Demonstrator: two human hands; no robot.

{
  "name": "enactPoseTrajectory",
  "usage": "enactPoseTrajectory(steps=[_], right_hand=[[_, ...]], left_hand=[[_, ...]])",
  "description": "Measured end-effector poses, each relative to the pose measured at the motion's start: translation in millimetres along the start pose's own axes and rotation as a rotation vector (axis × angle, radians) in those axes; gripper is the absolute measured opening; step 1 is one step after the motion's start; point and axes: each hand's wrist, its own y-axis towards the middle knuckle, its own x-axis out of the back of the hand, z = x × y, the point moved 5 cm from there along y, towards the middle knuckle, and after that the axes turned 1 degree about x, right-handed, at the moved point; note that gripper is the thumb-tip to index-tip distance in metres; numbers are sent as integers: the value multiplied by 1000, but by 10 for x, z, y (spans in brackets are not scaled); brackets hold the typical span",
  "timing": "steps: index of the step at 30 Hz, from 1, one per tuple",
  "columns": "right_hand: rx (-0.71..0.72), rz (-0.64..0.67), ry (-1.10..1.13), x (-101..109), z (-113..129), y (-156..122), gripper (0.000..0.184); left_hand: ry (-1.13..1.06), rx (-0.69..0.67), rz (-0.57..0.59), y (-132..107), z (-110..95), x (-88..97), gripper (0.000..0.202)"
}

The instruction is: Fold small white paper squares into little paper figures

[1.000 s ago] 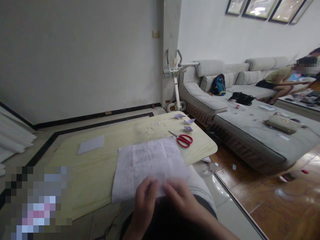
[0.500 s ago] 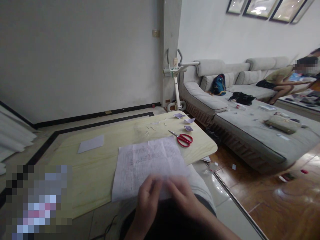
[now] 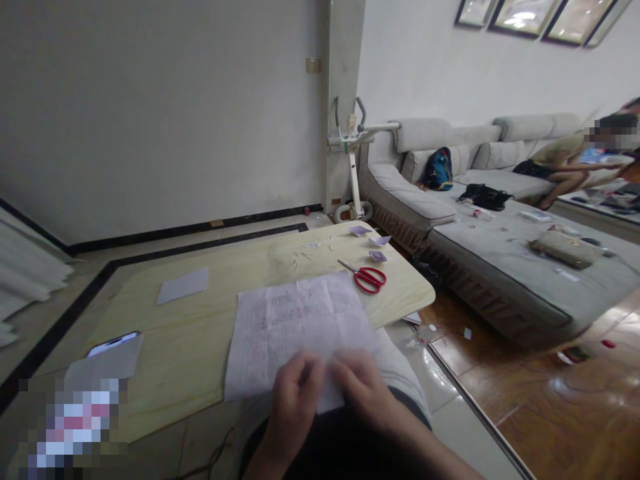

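A creased printed sheet (image 3: pixel 300 313) lies over the near edge of the pale wooden table (image 3: pixel 200 347). At its near end, my left hand (image 3: pixel 297 387) is closed in a pinch. My right hand (image 3: pixel 363 383) is closed opposite it, a small gap apart. Pale paper (image 3: pixel 329 395) shows between and below the fingers; whether it belongs to the printed sheet I cannot tell. Fingertips are slightly blurred. Just beyond the sheet's right corner rest red-handled scissors (image 3: pixel 369 279), and small folded purplish papers (image 3: pixel 378 256) sit behind them.
Thin paper scraps (image 3: pixel 306 256) lie at the table's far side. To the left are a white paper (image 3: pixel 183 287) and a phone-like device (image 3: pixel 114 343), partly pixelated nearby. A grey sofa (image 3: pixel 500 267) stands right, with a bag (image 3: pixel 484 196) on it and a seated person (image 3: pixel 555 163) beyond.
My hands have drawn slightly apart, and pale paper now shows between them. The printed sheet and scissors stay about where they were.
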Motion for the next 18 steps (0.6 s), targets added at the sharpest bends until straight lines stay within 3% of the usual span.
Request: enactPoseTrajectory(steps=[4,7,11,14,16,18], right_hand=[[27,36,-43,-40,39,-16,46],[43,59,-70,-26,91,-19,46],[81,143,-142,3,143,-31,41],[127,229,-238,-19,140,-46,36],[131,225,-259,-26,120,-45,36],[106,181,-216,-17,101,-39,37]], left_hand=[[0,-2,-173,7,-14,104,28],[-16,-5,-200,3,-25,119,27],[-57,23,-128,28,-15,135,27],[-27,25,5,68,11,145,24],[24,21,44,91,32,162,24],[54,24,13,107,48,188,26]])
